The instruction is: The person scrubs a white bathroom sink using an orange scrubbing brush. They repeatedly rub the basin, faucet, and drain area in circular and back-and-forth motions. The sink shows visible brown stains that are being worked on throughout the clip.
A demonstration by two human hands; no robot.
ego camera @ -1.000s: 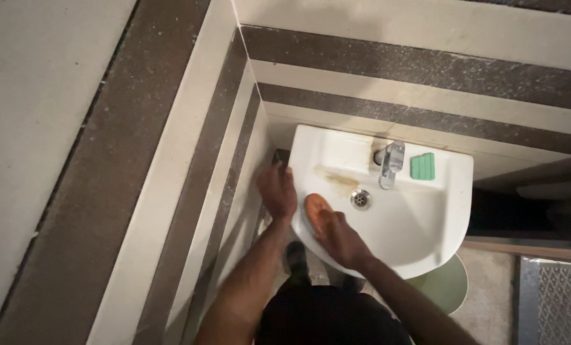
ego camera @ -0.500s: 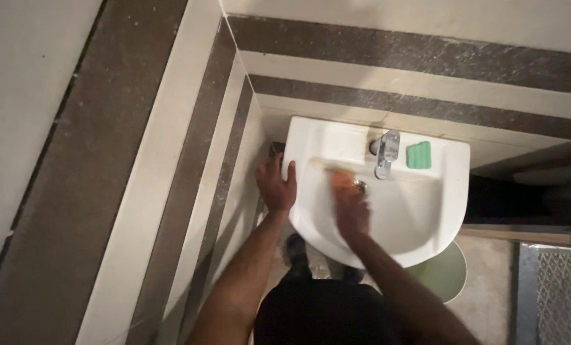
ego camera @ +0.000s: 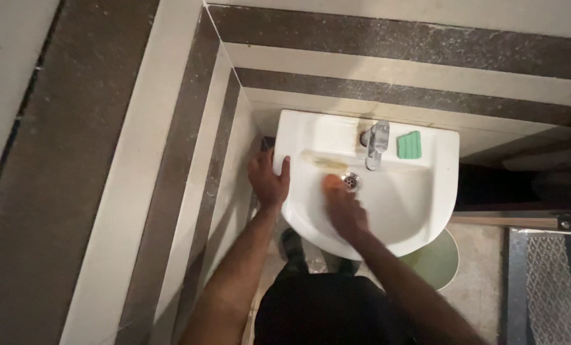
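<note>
White basin: wall-hung washbasin (ego camera: 419, 211) in a tiled corner, brownish streak on its back ledge.
Right hand: right hand (ego camera: 344, 211) pressed shut on an orange scrub pad (ego camera: 331, 184) beside the drain (ego camera: 350, 181).
Left hand: left hand (ego camera: 267, 180) clamped on the basin's left rim.
Technique: likely best with firm, short strokes while the braced hand steadies.
Ledge: chrome tap (ego camera: 376, 144), green soap bar (ego camera: 409, 144).
Room: striped beige-and-brown wall tiles (ego camera: 170, 160); green bin (ego camera: 439, 259) below.

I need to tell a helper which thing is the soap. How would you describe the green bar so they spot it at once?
Find the white sink fixed to the striped tile wall. On its back ledge stands a chrome tap; the green bar lies just right of it. It is the only green, ridged thing on the ledge.
</note>
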